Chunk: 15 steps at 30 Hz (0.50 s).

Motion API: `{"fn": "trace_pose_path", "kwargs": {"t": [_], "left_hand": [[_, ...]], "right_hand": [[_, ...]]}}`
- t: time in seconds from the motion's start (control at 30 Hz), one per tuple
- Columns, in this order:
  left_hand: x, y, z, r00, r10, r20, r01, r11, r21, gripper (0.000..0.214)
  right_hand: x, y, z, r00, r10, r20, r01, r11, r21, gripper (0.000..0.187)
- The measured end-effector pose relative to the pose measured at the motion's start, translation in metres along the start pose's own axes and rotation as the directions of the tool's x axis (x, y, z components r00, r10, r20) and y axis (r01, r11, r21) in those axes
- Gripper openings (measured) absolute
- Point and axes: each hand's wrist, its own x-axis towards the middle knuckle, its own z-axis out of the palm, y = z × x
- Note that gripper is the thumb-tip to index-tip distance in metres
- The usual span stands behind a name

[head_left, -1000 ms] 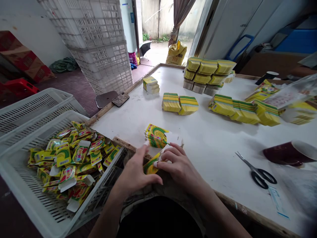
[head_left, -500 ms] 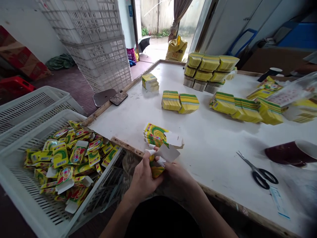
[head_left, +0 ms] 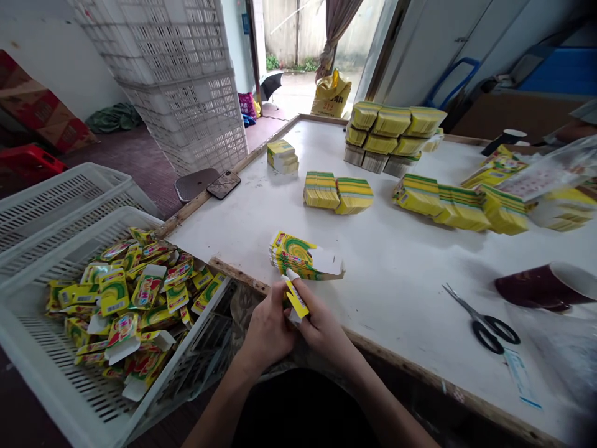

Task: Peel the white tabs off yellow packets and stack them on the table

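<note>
Between both hands, at the near table edge, is a small yellow crayon box point(head_left: 297, 300) of thin card. My left hand point(head_left: 269, 330) is closed round its left side, and my right hand point(head_left: 321, 320) grips the right side with the thumb along it. White coverings show on some fingertips. The hands hide much of the box. Just beyond them a fanned stack of flat yellow-and-green cartons point(head_left: 298, 254) lies on the white table point(head_left: 396, 274). Left of me, a white plastic crate point(head_left: 28, 323) holds many folded small boxes point(head_left: 125, 330).
Bundled carton stacks point(head_left: 338, 193) stand farther back, with a taller pile point(head_left: 389, 130) behind. To the right lie scissors point(head_left: 487, 326), a dark red mug point(head_left: 536, 286) and clear plastic. A phone point(head_left: 224, 185) rests at the left edge. Tall stacked crates point(head_left: 181, 81) stand beyond.
The box in my hands has turned: its large grey-white flap no longer stands out and a narrow yellow side now faces up. My right hand has moved up and slightly left.
</note>
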Motion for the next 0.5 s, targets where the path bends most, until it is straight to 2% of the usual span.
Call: {"fn": "trace_pose_path", "kwargs": {"t": [0.13, 0.23, 0.3, 0.37, 0.43, 0.5], "left_hand": [[-0.004, -0.004, 0.005, 0.991, 0.012, -0.134, -0.002, 0.997, 0.075, 0.065], [-0.006, -0.010, 0.002, 0.984, 0.023, -0.177, 0.003, 0.990, 0.144, 0.057], [-0.006, -0.013, -0.003, 0.986, 0.013, -0.168, 0.013, 0.989, 0.150, 0.052], [-0.006, -0.015, -0.009, 0.988, 0.000, -0.157, 0.023, 0.989, 0.147, 0.050], [-0.005, -0.015, -0.013, 0.992, -0.024, -0.121, 0.042, 0.988, 0.150, 0.049], [-0.004, -0.014, -0.013, 0.996, -0.057, -0.063, 0.066, 0.985, 0.157, 0.052]], "right_hand": [[0.006, 0.013, -0.004, 0.993, -0.007, -0.115, 0.006, 1.000, -0.005, 0.049], [0.006, 0.020, -0.008, 0.981, -0.024, -0.193, 0.010, 0.997, -0.073, 0.058], [0.003, 0.020, -0.009, 0.987, -0.100, -0.122, 0.076, 0.978, -0.192, 0.066], [0.001, 0.018, -0.009, 0.988, -0.156, 0.020, 0.154, 0.935, -0.320, 0.074], [0.002, 0.016, -0.010, 0.979, -0.154, 0.137, 0.196, 0.897, -0.396, 0.077], [0.004, 0.016, -0.010, 0.976, -0.143, 0.162, 0.199, 0.889, -0.412, 0.076]]}}
